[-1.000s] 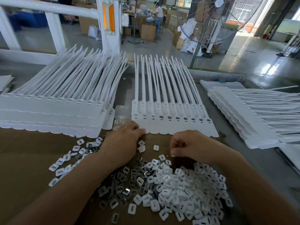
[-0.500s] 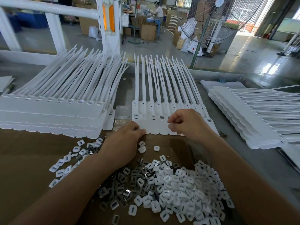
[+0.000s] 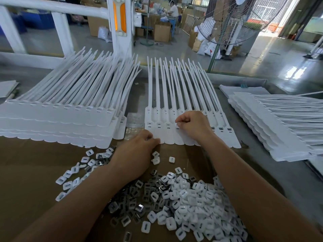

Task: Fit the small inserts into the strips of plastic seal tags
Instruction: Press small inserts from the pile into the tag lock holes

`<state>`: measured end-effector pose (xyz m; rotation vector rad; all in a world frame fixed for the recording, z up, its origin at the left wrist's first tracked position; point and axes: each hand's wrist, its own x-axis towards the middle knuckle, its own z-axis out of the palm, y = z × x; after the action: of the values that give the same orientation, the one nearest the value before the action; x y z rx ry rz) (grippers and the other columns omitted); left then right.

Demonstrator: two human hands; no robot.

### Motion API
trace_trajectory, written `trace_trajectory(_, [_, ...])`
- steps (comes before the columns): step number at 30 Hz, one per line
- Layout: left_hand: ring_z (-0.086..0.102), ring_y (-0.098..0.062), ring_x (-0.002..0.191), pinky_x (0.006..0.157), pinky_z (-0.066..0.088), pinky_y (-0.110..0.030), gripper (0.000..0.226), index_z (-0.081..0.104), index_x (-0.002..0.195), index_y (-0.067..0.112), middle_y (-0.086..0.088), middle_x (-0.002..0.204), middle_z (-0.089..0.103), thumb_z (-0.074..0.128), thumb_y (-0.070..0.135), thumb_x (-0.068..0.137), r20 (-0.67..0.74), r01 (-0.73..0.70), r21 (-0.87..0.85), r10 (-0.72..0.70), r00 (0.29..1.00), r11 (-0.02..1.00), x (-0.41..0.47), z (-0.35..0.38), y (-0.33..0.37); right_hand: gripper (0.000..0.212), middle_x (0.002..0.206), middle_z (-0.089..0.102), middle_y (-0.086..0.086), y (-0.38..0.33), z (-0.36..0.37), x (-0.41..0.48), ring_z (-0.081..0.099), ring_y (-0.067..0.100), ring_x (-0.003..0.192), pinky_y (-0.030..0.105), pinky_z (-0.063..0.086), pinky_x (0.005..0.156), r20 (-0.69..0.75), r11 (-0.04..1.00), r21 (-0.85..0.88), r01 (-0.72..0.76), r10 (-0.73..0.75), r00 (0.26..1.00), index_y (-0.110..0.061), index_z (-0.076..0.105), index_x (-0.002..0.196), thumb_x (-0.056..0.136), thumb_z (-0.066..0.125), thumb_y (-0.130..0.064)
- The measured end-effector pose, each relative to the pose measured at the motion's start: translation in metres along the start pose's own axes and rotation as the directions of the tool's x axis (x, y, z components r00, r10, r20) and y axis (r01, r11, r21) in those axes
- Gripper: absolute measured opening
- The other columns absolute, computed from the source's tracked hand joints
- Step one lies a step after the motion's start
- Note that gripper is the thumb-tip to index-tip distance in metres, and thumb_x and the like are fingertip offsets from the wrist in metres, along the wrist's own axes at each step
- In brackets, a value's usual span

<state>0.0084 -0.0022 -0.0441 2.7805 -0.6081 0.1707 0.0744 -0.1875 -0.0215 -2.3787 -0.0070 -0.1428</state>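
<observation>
Left hand (image 3: pixel 138 154), fingers curled, thumb pressing the near edge of the tag strip (image 3: pixel 167 135) as before; any contents unseen. Right hand (image 3: pixel 194 126) has slid left along it, fingertips pinched over the fourth socket, load hidden. Loose inserts (image 3: pixel 183 198) heaped nearest.

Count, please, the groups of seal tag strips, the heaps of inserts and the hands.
Groups of seal tag strips: 3 (left stack, middle strip, right stack)
Heaps of inserts: 1
Hands: 2 (left hand, right hand)
Total: 6
</observation>
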Motion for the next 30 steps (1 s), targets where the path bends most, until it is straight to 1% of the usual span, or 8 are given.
trace_trajectory(4, [0.048, -0.015, 0.110, 0.084, 0.050, -0.035, 0.049, 0.040, 0.134, 0.029, 0.003, 0.132, 0.037, 0.045, 0.012, 0.088, 0.012, 0.003, 0.009, -0.003, 1.000, 1.000, -0.0014, 0.0002, -0.0009, 0.009, 0.077, 0.057, -0.011, 0.0017, 0.0025, 0.0004, 0.052, 0.004, 0.079, 0.019, 0.038, 0.075, 0.007, 1.000, -0.016, -0.007, 0.008, 1.000, -0.016, 0.070, 0.089, 0.086, 0.062, -0.012])
trace_trajectory(6, [0.048, -0.015, 0.111, 0.084, 0.050, -0.035, 0.049, 0.040, 0.134, 0.029, 0.003, 0.132, 0.036, 0.045, 0.012, 0.088, 0.016, 0.005, 0.015, -0.005, 1.000, 1.000, -0.0007, 0.0002, -0.0006, 0.008, 0.078, 0.057, -0.010, 0.0022, 0.0035, 0.0004, 0.052, 0.004, 0.079, 0.020, 0.038, 0.074, 0.003, 1.000, -0.020, -0.007, 0.007, 1.000, -0.018, 0.068, 0.086, 0.086, 0.063, -0.012])
trace_trajectory(10, [0.050, -0.015, 0.109, 0.084, 0.050, -0.035, 0.049, 0.041, 0.134, 0.029, 0.004, 0.132, 0.037, 0.045, 0.013, 0.088, 0.012, 0.002, 0.011, -0.002, 1.000, 1.000, 0.0019, -0.0003, 0.0002, 0.013, 0.082, 0.056, -0.010, 0.0028, 0.0032, 0.0028, 0.048, 0.002, 0.075, 0.016, 0.035, 0.067, 0.001, 0.998, -0.063, -0.008, 0.008, 1.000, -0.024, 0.062, 0.079, 0.086, 0.062, -0.013])
trace_trajectory(14, [0.050, -0.016, 0.109, 0.083, 0.050, -0.036, 0.048, 0.042, 0.133, 0.029, 0.004, 0.132, 0.038, 0.045, 0.012, 0.088, 0.007, 0.010, 0.008, -0.010, 1.000, 1.000, 0.0000, 0.0005, -0.0010, 0.017, 0.085, 0.057, -0.010, 0.0020, 0.0046, 0.0056, 0.050, 0.006, 0.082, 0.023, 0.038, 0.072, 0.006, 0.994, -0.103, -0.036, 0.037, 0.999, -0.026, 0.060, 0.073, 0.086, 0.060, -0.014])
trace_trajectory(17, [0.050, -0.016, 0.109, 0.084, 0.050, -0.036, 0.048, 0.042, 0.133, 0.028, 0.003, 0.132, 0.038, 0.045, 0.012, 0.088, 0.006, 0.002, 0.007, -0.002, 1.000, 1.000, 0.0013, 0.0005, -0.0008, 0.018, 0.083, 0.057, -0.011, 0.0014, 0.0065, 0.0074, 0.050, 0.006, 0.080, 0.024, 0.038, 0.071, 0.006, 0.992, -0.121, -0.028, 0.029, 1.000, -0.025, 0.062, 0.072, 0.085, 0.059, -0.013])
trace_trajectory(22, [0.049, -0.016, 0.111, 0.085, 0.050, -0.037, 0.049, 0.041, 0.134, 0.028, 0.002, 0.133, 0.037, 0.045, 0.012, 0.088, 0.012, 0.013, 0.010, -0.013, 1.000, 1.000, -0.0012, 0.0014, -0.0019, 0.024, 0.079, 0.057, -0.015, 0.0018, 0.0052, 0.0083, 0.050, 0.002, 0.077, 0.022, 0.037, 0.070, 0.007, 0.992, -0.126, -0.008, 0.009, 1.000, -0.032, 0.058, 0.069, 0.083, 0.064, -0.014])
trace_trajectory(26, [0.045, -0.015, 0.115, 0.087, 0.049, -0.037, 0.048, 0.042, 0.133, 0.028, 0.001, 0.133, 0.038, 0.047, 0.013, 0.088, 0.003, 0.004, 0.010, -0.004, 1.000, 1.000, -0.0006, 0.0020, -0.0017, 0.013, 0.087, 0.065, -0.010, 0.0018, 0.0039, 0.0090, 0.056, 0.006, 0.085, 0.023, 0.041, 0.076, 0.014, 0.995, -0.098, -0.014, 0.016, 1.000, -0.026, 0.070, 0.080, 0.081, 0.067, -0.013])
trace_trajectory(30, [0.045, -0.015, 0.115, 0.086, 0.049, -0.036, 0.049, 0.043, 0.133, 0.028, 0.001, 0.133, 0.039, 0.048, 0.012, 0.087, -0.002, 0.001, 0.016, -0.001, 1.000, 1.000, -0.0012, 0.0032, -0.0024, 0.014, 0.100, 0.069, -0.004, 0.0018, 0.0028, 0.0077, 0.059, 0.011, 0.097, 0.029, 0.047, 0.088, -0.004, 0.998, -0.050, -0.034, 0.033, 0.999, -0.022, 0.072, 0.090, 0.080, 0.069, -0.013])
